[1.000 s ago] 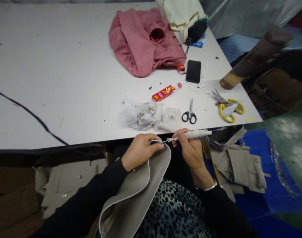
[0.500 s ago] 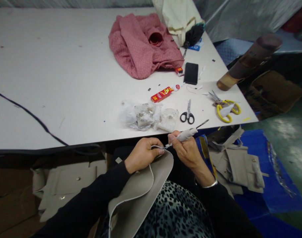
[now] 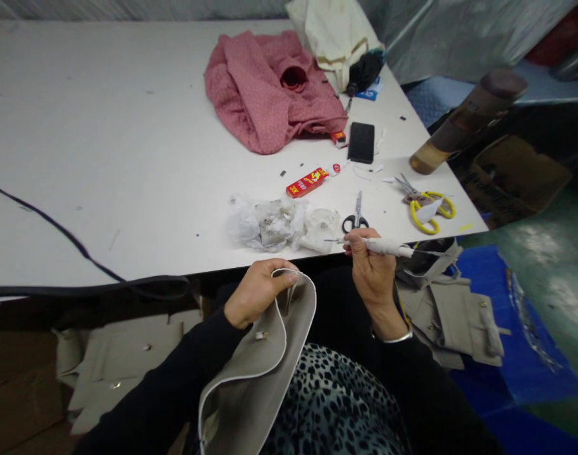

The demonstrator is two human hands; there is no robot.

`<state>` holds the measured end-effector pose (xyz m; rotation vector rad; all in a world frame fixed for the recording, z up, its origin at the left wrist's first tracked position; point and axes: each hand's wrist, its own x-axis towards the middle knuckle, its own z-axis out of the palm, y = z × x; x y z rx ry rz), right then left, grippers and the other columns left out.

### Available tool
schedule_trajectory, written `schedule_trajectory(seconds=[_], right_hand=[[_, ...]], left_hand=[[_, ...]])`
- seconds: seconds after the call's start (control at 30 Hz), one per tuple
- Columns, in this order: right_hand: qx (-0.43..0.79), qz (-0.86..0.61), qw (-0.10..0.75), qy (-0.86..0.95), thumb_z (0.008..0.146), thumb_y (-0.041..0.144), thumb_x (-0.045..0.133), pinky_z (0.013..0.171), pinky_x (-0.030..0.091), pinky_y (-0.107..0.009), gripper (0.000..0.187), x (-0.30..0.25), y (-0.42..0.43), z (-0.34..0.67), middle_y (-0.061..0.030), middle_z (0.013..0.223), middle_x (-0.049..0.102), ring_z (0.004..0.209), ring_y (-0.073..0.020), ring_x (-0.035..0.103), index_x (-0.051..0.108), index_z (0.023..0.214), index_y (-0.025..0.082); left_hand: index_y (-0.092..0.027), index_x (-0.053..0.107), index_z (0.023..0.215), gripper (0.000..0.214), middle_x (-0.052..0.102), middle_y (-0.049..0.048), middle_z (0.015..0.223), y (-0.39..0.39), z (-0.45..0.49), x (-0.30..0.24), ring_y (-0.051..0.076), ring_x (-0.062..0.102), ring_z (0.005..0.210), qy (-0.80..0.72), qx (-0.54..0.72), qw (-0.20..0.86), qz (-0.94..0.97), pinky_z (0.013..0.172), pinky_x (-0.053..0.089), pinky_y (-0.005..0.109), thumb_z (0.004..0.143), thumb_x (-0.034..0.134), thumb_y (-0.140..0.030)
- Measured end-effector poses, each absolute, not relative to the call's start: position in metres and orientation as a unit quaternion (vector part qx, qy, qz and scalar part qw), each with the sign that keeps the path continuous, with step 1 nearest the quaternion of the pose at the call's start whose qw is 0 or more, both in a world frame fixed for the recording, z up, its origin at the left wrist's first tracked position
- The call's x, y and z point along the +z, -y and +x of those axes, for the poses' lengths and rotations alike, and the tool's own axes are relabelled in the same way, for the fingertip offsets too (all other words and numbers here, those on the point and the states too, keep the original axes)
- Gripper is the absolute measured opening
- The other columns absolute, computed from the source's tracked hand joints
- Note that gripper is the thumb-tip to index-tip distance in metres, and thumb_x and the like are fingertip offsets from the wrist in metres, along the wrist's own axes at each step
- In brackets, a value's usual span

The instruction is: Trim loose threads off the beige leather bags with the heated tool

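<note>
Cable ran dark across the left part of the white desk, above a stack of beige panels. Next came the left hand, thumb and fingers pinched on the upper edge of a curved beige piece, which hung open in front of the desk, over the person's lap. Crumpled whitish wrapping lay beyond it, near the desk's edge. Black-handled scissors lay just past the right hand, whose fingers were closed around a white-handled tool, its thin tip pointing left, apart from the beige piece. Farther right lay yellow-handled scissors.
</note>
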<state>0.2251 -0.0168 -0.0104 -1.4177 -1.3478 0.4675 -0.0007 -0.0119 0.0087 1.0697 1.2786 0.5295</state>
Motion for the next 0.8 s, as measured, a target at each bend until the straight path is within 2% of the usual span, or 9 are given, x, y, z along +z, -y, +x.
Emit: schedule_trajectory(seconds=[0.13, 0.27, 0.43, 0.5, 0.6, 0.67, 0.8], right_hand=[[0.179, -0.587, 0.504, 0.608, 0.108, 0.046, 0.055, 0.07, 0.05, -0.031, 0.03, -0.009, 0.011, 0.225, -0.0011, 0.078, 0.066, 0.071, -0.0176, 0.064, 0.067, 0.095, 0.022], [0.124, -0.565, 0.45, 0.681, 0.109, 0.045, 0.054, 0.075, 0.049, -0.031, 0.031, -0.004, 0.006, 0.222, -0.0052, 0.087, 0.071, 0.081, -0.0196, 0.067, 0.067, 0.095, 0.021], [0.054, -0.542, 0.377, 0.749, 0.109, 0.042, 0.054, 0.076, 0.046, -0.033, 0.031, 0.001, 0.011, 0.222, -0.0071, 0.086, 0.071, 0.081, -0.0208, 0.064, 0.068, 0.093, 0.02], [0.067, -0.543, 0.381, 0.745, 0.109, 0.042, 0.056, 0.077, 0.046, -0.035, 0.029, 0.003, 0.016, 0.222, -0.0076, 0.087, 0.072, 0.081, -0.0214, 0.064, 0.069, 0.094, 0.021], [0.133, -0.556, 0.458, 0.681, 0.107, 0.045, 0.057, 0.077, 0.05, -0.036, 0.03, 0.007, 0.025, 0.219, -0.0063, 0.084, 0.071, 0.08, -0.0214, 0.065, 0.07, 0.093, 0.023], [0.23, -0.559, 0.513, 0.609, 0.107, 0.048, 0.056, 0.069, 0.053, -0.033, 0.033, 0.01, 0.03, 0.213, -0.0034, 0.077, 0.069, 0.072, -0.0192, 0.065, 0.069, 0.09, 0.023], [0.41, -0.523, 0.529, 0.528, 0.105, 0.053, 0.058, 0.055, 0.053, -0.026, 0.04, 0.01, 0.033, 0.202, 0.0002, 0.067, 0.066, 0.058, -0.0146, 0.063, 0.068, 0.082, 0.021]], left_hand=[[-0.016, 0.072, 0.08, 0.022, 0.07, 0.0031, 0.075, 0.012, -0.003, 0.01, 0.018, 0.059, 0.07, -0.564, 0.237, 0.641, 0.464, 0.072, 0.047, 0.032, 0.071, 0.078, -0.036], [-0.016, 0.073, 0.081, 0.024, 0.07, 0.0034, 0.072, 0.011, -0.004, 0.011, 0.017, 0.059, 0.068, -0.561, 0.238, 0.656, 0.445, 0.07, 0.046, 0.031, 0.07, 0.08, -0.036], [-0.014, 0.074, 0.079, 0.024, 0.07, 0.0032, 0.073, 0.01, -0.006, 0.011, 0.016, 0.06, 0.068, -0.552, 0.255, 0.666, 0.433, 0.071, 0.045, 0.03, 0.069, 0.082, -0.035], [-0.014, 0.074, 0.08, 0.024, 0.07, 0.0024, 0.073, 0.01, -0.007, 0.01, 0.016, 0.059, 0.067, -0.552, 0.256, 0.665, 0.433, 0.071, 0.045, 0.03, 0.07, 0.082, -0.035], [-0.015, 0.073, 0.082, 0.025, 0.07, 0.0022, 0.073, 0.011, -0.009, 0.009, 0.016, 0.06, 0.067, -0.549, 0.247, 0.671, 0.431, 0.071, 0.045, 0.03, 0.071, 0.082, -0.035], [-0.015, 0.073, 0.082, 0.025, 0.07, 0.0023, 0.074, 0.011, -0.009, 0.009, 0.016, 0.06, 0.068, -0.547, 0.24, 0.675, 0.433, 0.071, 0.045, 0.03, 0.071, 0.082, -0.035], [-0.015, 0.075, 0.08, 0.023, 0.069, 0.0012, 0.074, 0.01, -0.009, 0.011, 0.014, 0.058, 0.069, -0.534, 0.239, 0.686, 0.431, 0.073, 0.043, 0.029, 0.069, 0.084, -0.032]])
